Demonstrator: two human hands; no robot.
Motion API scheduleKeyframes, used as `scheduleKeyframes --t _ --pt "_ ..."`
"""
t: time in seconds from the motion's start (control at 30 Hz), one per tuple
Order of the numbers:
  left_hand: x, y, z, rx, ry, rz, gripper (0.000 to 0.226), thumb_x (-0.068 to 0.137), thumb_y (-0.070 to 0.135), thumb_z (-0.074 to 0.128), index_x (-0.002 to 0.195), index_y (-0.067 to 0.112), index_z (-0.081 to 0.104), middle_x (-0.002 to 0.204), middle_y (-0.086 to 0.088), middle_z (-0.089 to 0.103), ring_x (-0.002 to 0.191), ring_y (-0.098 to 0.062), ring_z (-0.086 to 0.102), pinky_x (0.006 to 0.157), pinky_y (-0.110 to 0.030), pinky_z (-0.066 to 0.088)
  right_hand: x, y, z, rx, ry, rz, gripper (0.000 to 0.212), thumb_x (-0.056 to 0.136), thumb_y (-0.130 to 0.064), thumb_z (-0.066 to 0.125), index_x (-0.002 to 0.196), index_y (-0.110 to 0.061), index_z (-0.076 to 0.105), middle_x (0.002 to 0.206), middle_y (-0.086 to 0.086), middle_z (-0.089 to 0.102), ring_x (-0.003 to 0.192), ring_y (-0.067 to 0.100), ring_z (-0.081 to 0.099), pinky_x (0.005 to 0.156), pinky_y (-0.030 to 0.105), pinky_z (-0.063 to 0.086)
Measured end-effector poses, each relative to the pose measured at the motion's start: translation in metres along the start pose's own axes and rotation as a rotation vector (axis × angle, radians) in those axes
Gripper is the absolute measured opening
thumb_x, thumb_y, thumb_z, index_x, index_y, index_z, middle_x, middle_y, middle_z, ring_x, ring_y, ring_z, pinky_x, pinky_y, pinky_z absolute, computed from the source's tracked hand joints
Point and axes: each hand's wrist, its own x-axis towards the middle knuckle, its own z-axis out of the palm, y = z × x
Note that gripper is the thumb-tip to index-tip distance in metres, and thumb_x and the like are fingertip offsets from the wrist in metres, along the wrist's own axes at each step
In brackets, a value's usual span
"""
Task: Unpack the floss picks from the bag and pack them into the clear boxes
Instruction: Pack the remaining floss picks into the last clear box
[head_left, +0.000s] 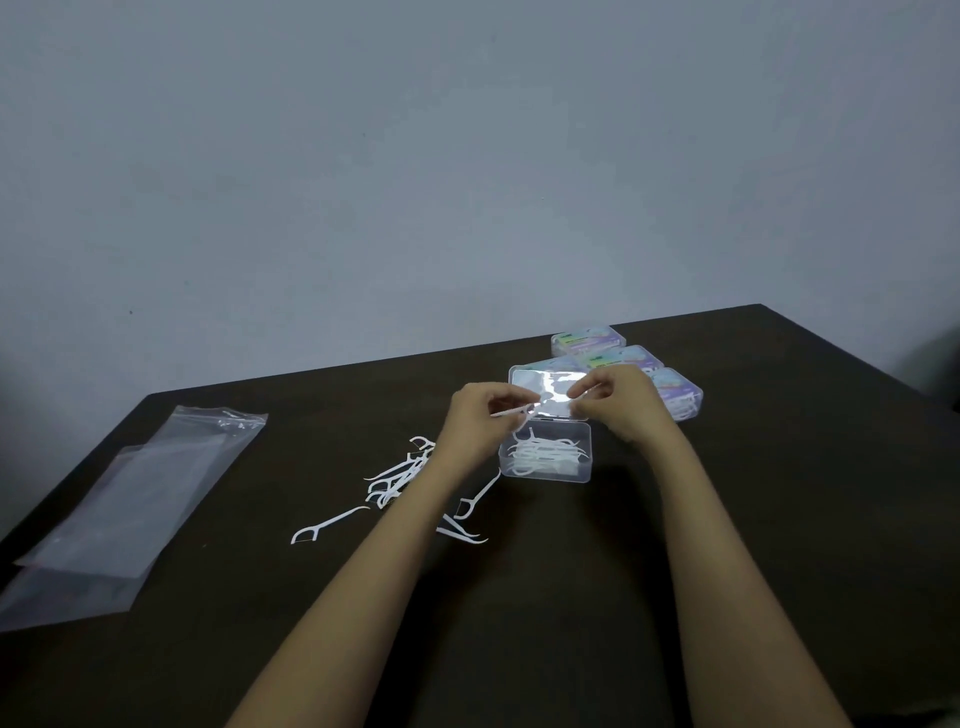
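Your left hand — grip pinched on a pick lying crosswise — hangs just above the box, mid-frame; right hand grip, cannot tell.

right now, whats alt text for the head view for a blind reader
A person's left hand pinches a white floss pick over an open clear box holding picks, right hand close by. Loose picks and a flat clear bag lie left on the dark table; closed boxes sit behind.

Single head-worn wide-angle view: looks forward and down across table toward wall; table near, filling lower half; wall fills upper half.
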Motion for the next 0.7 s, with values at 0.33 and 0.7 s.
scheduleKeyframes --t 0.33,0.7 --pt "0.005 -0.002 0.007 0.155 -0.256 0.102 0.03 0.079 0.008 0.071 0.109 0.008 0.068 0.108 -0.006 0.069 0.095 -0.008 0.063 0.086 -0.014 0.047 0.005 0.003 0.001 -0.15 -0.003 0.018 0.019 0.089 -0.002 0.054 0.101 -0.009 0.066 0.107 0.014 0.064 0.09 0.017 0.056 0.06 0.012 0.038" --pt "-0.018 -0.022 -0.067 0.249 -0.077 -0.012 0.026 0.084 0.015 0.066 0.109 0.018 0.068 0.108 0.003 0.067 0.09 -0.003 0.059 0.078 -0.013 0.044 -0.013 -0.029 0.028 -0.269 -0.132 -0.298 0.019 0.09 -0.013 0.055 0.105 -0.014 0.067 0.09 0.003 0.064 0.069 0.005 0.052 0.066 0.014 0.043"
